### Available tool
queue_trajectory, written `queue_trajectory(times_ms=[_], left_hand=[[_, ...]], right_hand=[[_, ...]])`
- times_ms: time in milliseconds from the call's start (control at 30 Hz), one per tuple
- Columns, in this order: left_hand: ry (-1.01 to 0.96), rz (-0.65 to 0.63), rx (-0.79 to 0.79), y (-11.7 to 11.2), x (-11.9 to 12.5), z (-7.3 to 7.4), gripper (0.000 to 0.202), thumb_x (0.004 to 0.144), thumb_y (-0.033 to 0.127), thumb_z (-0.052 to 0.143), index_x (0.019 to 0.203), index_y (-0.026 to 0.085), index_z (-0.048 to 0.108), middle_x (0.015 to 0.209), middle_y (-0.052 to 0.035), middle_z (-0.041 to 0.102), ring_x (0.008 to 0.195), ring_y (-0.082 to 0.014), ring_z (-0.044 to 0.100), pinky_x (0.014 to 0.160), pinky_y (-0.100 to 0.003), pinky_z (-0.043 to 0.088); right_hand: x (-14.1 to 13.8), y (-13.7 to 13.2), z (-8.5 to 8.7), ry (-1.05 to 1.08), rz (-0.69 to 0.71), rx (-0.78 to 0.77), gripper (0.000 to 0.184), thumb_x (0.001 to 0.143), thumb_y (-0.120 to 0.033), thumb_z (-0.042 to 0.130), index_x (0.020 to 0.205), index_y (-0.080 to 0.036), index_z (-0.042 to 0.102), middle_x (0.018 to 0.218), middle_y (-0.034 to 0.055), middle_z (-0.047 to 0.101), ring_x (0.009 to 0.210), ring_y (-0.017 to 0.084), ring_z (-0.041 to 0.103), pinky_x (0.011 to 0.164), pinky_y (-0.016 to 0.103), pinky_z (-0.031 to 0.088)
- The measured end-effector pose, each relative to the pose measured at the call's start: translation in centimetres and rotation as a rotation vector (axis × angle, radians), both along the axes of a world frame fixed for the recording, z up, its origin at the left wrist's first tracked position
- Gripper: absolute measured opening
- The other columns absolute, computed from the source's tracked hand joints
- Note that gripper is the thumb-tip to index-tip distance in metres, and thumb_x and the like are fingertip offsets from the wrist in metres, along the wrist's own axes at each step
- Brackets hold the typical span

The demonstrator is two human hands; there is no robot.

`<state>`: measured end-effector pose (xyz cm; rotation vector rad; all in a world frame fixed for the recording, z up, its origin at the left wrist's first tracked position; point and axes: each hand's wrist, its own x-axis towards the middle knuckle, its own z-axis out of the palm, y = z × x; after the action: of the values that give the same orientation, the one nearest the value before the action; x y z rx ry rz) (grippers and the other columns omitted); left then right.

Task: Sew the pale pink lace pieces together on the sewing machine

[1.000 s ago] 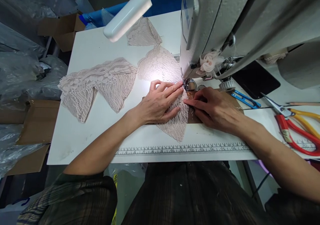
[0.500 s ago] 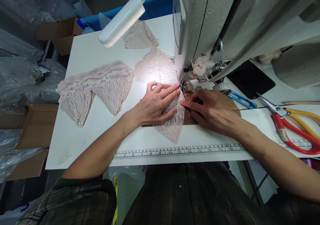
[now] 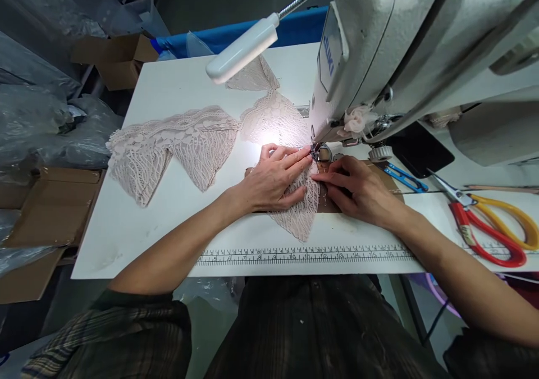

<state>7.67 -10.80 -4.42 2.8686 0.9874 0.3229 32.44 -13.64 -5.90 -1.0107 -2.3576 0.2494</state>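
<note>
Pale pink lace piece point(image 3: 295, 219) lies under the presser foot point(image 3: 315, 151) of a sewing machine, its pointed end toward me. My left hand point(image 3: 275, 182) rests flat on this lace, fingers stretched and fingertips beside the foot. At the lace's right edge, my right hand point(image 3: 357, 191) touches it with an extended index finger; the thumb sits apart below and the other fingers curl partly out of sight. More lace triangles point(image 3: 202, 149) trail off to the left, joined to the piece at the machine. Another lace triangle point(image 3: 252, 76) lies behind, partly hidden by the lamp.
The machine head point(image 3: 357, 48) fills the upper right. A white lamp point(image 3: 244, 48) hangs over the table. Blue thread snips point(image 3: 406, 178), scissors point(image 3: 484, 216) with red and yellow handles and a black phone point(image 3: 421, 149) lie rightward. A printed ruler point(image 3: 303, 255) runs along the front edge.
The camera view has shifted and tilted, so the machine and lamp appear farther right. Both hands keep nearly the same pose on the lace beside the presser foot.
</note>
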Motion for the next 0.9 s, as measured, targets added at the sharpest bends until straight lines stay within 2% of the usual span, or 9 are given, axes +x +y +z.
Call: queue_trajectory(times_ms=[100,233,367,533,733,900], left_hand=[[0.008,0.002,0.006,-0.02,-0.01,0.17,0.053,0.100,0.040,0.045,0.146,0.012,0.052,0.160,-0.0196,0.047,0.129,-0.0354,0.055,0.108,-0.056,0.038],[0.012,-0.022,0.065,-0.07,-0.01,0.22,0.051,0.103,0.041,0.042,0.142,0.011,0.054,0.149,-0.0200,0.056,0.125,-0.0323,0.060,0.110,-0.055,0.037],[0.027,-0.064,0.143,0.03,0.05,-0.21,0.048,0.102,0.037,0.043,0.139,0.008,0.054,0.145,-0.0209,0.059,0.122,-0.0328,0.062,0.116,-0.063,0.033],[-0.019,-0.112,0.142,0.35,-0.05,-0.70,0.045,0.099,0.034,0.046,0.136,0.010,0.057,0.141,-0.0197,0.063,0.126,-0.0352,0.062,0.115,-0.065,0.039],[-0.065,-0.092,0.091,0.40,-0.18,-0.54,0.045,0.098,0.033,0.050,0.137,0.014,0.060,0.145,-0.0182,0.063,0.131,-0.0387,0.062,0.116,-0.079,0.029],[-0.009,-0.061,0.071,0.19,0.08,-0.21,0.047,0.102,0.034,0.044,0.141,0.012,0.057,0.152,-0.0193,0.057,0.139,-0.0404,0.057,0.116,-0.077,0.031]], right_hand=[[0.12,0.00,0.01,0.004,-0.007,-0.024,0.030,0.097,-0.024,0.054,0.116,-0.023,0.077,0.103,0.0092,0.063,0.094,0.019,0.060,0.085,0.035,0.054],[0.28,0.11,-0.10,0.010,-0.003,-0.033,0.032,0.097,-0.024,0.054,0.119,-0.024,0.077,0.103,0.0089,0.062,0.095,0.019,0.060,0.086,0.035,0.054],[0.45,0.23,-0.28,0.030,0.028,-0.005,0.032,0.097,-0.024,0.055,0.122,-0.024,0.077,0.102,0.0090,0.062,0.093,0.018,0.059,0.084,0.034,0.053],[0.55,0.21,-0.22,0.021,0.055,0.019,0.032,0.098,-0.024,0.056,0.122,-0.024,0.076,0.103,0.0094,0.061,0.093,0.019,0.057,0.083,0.033,0.051],[0.42,-0.05,-0.02,-0.009,0.040,0.007,0.032,0.099,-0.024,0.055,0.124,-0.022,0.075,0.104,0.0103,0.061,0.096,0.020,0.058,0.086,0.035,0.051],[0.30,-0.04,-0.10,-0.053,0.033,0.065,0.033,0.099,-0.022,0.054,0.128,-0.019,0.071,0.104,0.0105,0.060,0.092,0.020,0.057,0.081,0.035,0.051]])
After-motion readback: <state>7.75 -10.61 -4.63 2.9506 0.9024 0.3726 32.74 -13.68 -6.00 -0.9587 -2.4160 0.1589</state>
